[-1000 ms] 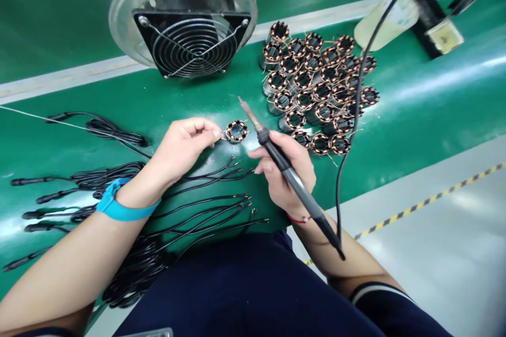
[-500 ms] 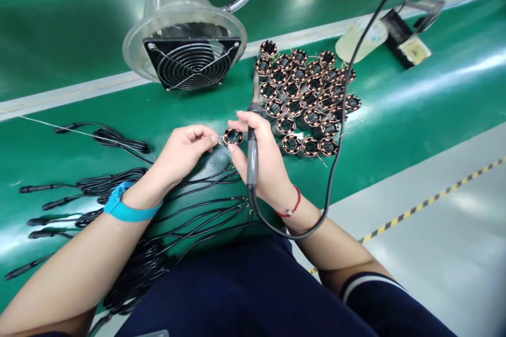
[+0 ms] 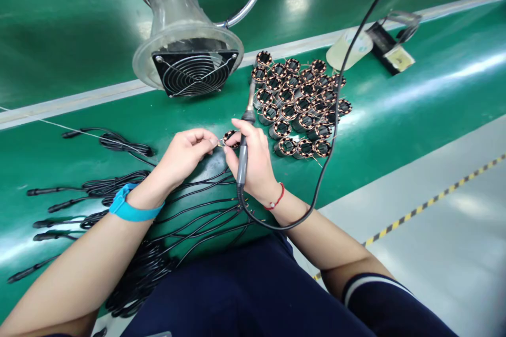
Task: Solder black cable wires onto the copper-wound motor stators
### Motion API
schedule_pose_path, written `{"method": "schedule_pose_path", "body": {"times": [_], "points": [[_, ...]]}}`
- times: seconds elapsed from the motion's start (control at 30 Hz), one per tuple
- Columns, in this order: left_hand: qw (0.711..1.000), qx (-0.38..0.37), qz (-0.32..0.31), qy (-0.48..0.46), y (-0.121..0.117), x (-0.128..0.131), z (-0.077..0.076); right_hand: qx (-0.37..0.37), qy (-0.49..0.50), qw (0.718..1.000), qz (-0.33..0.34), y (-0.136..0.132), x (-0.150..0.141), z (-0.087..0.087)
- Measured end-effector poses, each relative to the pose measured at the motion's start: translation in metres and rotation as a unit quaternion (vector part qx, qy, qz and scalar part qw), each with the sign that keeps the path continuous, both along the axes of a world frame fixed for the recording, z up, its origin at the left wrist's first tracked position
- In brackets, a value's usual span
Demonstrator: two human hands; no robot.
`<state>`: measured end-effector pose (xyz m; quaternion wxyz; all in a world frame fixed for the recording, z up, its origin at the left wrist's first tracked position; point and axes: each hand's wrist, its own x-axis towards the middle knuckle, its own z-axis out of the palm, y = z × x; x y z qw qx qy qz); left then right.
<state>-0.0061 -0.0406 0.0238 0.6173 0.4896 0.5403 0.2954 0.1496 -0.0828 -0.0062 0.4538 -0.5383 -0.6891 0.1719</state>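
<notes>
My right hand (image 3: 259, 163) holds a soldering iron (image 3: 242, 160) across its fingers, the metal end pointing away from me toward the stators. Its thumb and fingertips are at a single copper-wound motor stator (image 3: 229, 138), partly covering it. To the left, my left hand (image 3: 185, 157) is closed in a pinch on a thin wire end (image 3: 220, 145) beside that stator. The two hands' fingertips nearly meet there. Whether the wire touches the stator's lead is too small to tell. Black cables (image 3: 197, 214) lie below the hands, their stripped ends toward the right.
Several wound stators (image 3: 288, 110) stand in rows at the right. A fume extractor with a fan grille (image 3: 197, 75) hangs behind the hands. Farther right are a pale roll (image 3: 350, 50) and a soldering iron stand (image 3: 389, 47). The iron's cord (image 3: 335, 121) loops over the right forearm.
My right hand has shifted left with the soldering iron, its thumb now closer to the wire end, and it covers more of the stator. My left hand keeps its pinch. The view has tilted slightly.
</notes>
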Motion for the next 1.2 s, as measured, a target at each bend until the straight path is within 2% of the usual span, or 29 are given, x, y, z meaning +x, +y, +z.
{"method": "schedule_pose_path", "body": {"times": [0.2,0.33,0.43,0.57,0.67,0.73,0.97,1.1,1.2], "points": [[1.0,0.017,0.0,-0.007,-0.004,-0.003,0.0,-0.014,0.004,1.0,0.023,0.0,-0.006,0.001],[0.997,0.077,0.008,0.026,-0.007,-0.006,0.002,-0.028,0.058,0.998,0.017,0.0,-0.008,-0.002],[0.988,0.144,-0.015,0.056,-0.008,-0.01,0.001,-0.025,0.117,0.992,0.029,0.0,-0.009,-0.004],[0.94,0.292,-0.097,0.145,-0.011,-0.014,0.004,-0.005,0.181,0.982,0.049,0.002,-0.009,-0.005],[0.906,0.345,-0.149,0.193,-0.012,-0.015,0.007,-0.002,0.2,0.978,0.064,0.003,-0.008,-0.005],[0.904,0.342,-0.15,0.208,-0.012,-0.014,0.008,-0.006,0.197,0.977,0.074,0.004,-0.007,-0.007],[0.951,0.252,-0.063,0.168,-0.009,-0.013,-0.001,-0.002,0.059,0.998,0.025,0.002,0.003,-0.007],[0.958,0.239,-0.017,0.159,-0.007,-0.014,-0.003,0.014,-0.039,0.996,0.073,-0.002,0.0,-0.003],[0.958,0.241,0.0,0.157,-0.006,-0.014,-0.002,0.034,-0.056,0.994,0.09,-0.003,0.0,-0.001]]}}
